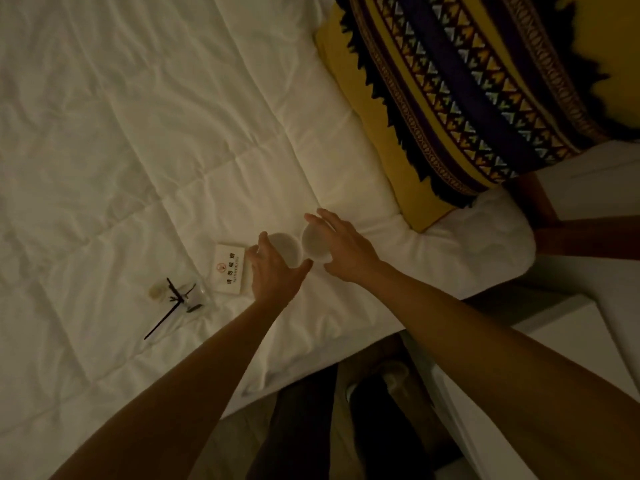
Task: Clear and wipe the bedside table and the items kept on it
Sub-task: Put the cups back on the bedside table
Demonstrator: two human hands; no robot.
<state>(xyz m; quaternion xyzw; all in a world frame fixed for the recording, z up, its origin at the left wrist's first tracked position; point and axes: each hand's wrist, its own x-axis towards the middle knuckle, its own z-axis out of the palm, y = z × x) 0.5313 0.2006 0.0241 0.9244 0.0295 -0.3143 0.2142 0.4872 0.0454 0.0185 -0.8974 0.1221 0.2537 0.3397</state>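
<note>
Head view looks down on a white bed [138, 133], and I have both hands out over it near the edge. My left hand [273, 271] curls its fingers and thumb round the rim of one small white cup [285, 249]; my right hand [346, 251] grips a second white cup [313, 245] the same way, from the side. The two cups sit just beside each other, nearly touching, low over the quilt; I cannot tell whether their bases rest on it.

Just left of them lies a small white no-smoking sign card [230, 270], and further left a little glass vase with dark twigs [180, 296], tipped on the bedding. A patterned yellow cushion [450, 109] lies at the head end, and a corner of the white bedside table [571, 327] shows at right.

I judge this step as parking the table's items on the bed. To do it well I want each cup on a flat stretch of quilt, upright, clear of the folds, apart from its neighbour and from the card, and I let go only once each stands steady.
</note>
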